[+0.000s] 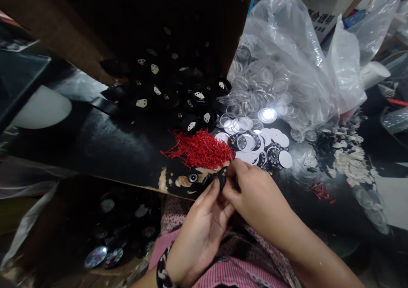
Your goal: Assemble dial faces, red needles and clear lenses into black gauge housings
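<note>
My left hand (199,232) and my right hand (255,192) meet at the near edge of a black table (95,147). Together they pinch a small round black part (222,176) between their fingertips. Just beyond the hands lies a pile of thin red pins (200,149). To its right lie several printed round dial discs (264,147), some white side up. A black part with a white centre (193,178) rests on the table beside my left fingers.
A heap of black round casings (178,101) spills from a dark cardboard box at the back. A clear plastic bag (287,67) holds clear round lenses. White scraps (349,160) lie at the right. A box at lower left (108,241) contains finished round pieces.
</note>
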`<state>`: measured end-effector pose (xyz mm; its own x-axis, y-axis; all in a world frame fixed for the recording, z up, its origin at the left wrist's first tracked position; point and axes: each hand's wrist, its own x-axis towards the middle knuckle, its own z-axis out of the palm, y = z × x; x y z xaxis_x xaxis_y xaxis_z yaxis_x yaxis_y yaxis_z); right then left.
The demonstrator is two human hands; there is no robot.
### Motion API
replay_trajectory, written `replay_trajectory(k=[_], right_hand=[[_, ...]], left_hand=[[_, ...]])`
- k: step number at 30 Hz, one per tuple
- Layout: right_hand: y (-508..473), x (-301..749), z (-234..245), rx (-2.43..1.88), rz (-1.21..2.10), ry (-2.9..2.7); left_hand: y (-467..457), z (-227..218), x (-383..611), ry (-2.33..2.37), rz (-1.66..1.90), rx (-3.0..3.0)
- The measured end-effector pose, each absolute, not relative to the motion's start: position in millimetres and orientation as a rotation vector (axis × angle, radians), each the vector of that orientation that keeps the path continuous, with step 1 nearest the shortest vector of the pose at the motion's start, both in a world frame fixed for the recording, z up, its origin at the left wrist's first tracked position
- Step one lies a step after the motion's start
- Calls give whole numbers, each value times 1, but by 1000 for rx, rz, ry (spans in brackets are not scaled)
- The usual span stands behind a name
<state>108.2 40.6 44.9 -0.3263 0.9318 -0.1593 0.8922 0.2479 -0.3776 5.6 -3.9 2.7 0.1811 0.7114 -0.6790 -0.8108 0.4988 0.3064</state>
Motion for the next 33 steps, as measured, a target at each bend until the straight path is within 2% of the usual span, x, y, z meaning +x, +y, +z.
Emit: replay_trajectory(k=[3,7,9,12,14,17,22,27,33], right_hand=[[43,111,50,-1773,704,-2362],[55,134,50,-1548,990,-2228],[68,147,44,-1585,837,-2137],[92,160,29,-1791,421,-2152],[102,163,21,-1818,341,-2229],[102,163,19,-1752,494,-2107],[65,152,32,-1463,1020,-1775],[39,135,36,-1341,856,-2026],[41,129,35,-1548,723,-2073]], left_hand=[[-4,-3,4,898,1137,-26],[-2,-9,-5,947,1151,200],[0,-9,-9,939,1140,239],[4,-6,-10,910,1074,223],[6,-4,-9,899,1031,200],[8,-3,-10,878,1064,165],[11,-1,-10,774,1079,124],[8,-6,-7,867,1106,312],[-2,-10,-5,1033,1038,701]])
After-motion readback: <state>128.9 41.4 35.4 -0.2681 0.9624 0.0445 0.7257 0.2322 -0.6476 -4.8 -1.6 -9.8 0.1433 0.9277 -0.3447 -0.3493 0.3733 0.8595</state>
